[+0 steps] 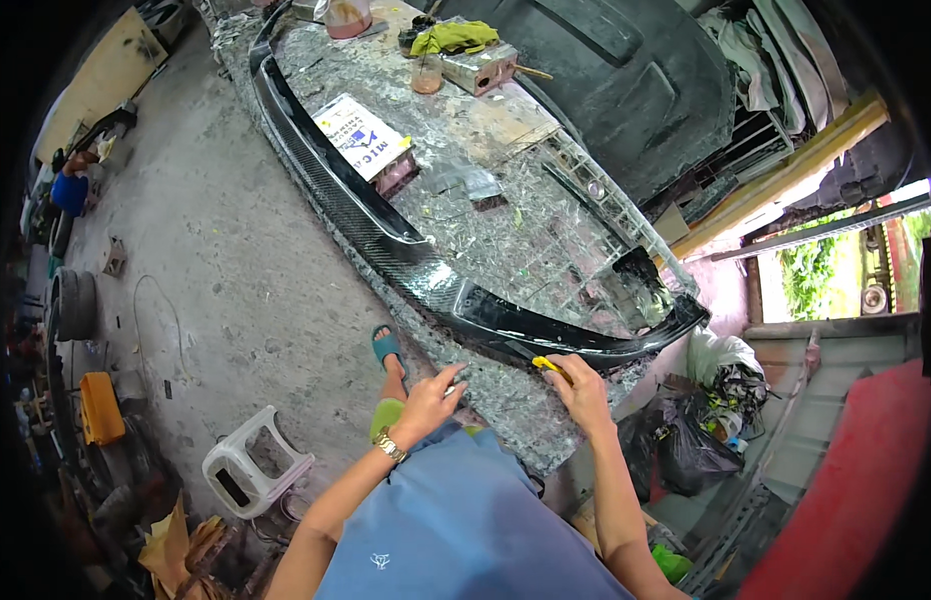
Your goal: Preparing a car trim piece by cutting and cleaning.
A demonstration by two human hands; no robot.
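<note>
While the right hand (583, 388) grips a yellow-handled tool (549, 365), its tip points up-left at the carbon-fibre bumper lip (386, 225). The lip's long axis runs diagonally along the workbench (506, 130). The left hand (429, 400) rests open-fingered beside it.

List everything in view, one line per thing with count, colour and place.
carbon-fibre panel: one, glossy black, along the bench's near edge
workbench: one, grey, resin-spattered, centre
box: one, white, on bench
cups: two, clear, far end of bench
cloth: one, yellow-green, far end
black moulded part: one, behind bench
stool: one, white, floor lower left
canister: one, orange, left
bags: several, black, right of bench
yellow tool: one, in right hand
left hand: at the bench edge
right hand: at panel edge
</note>
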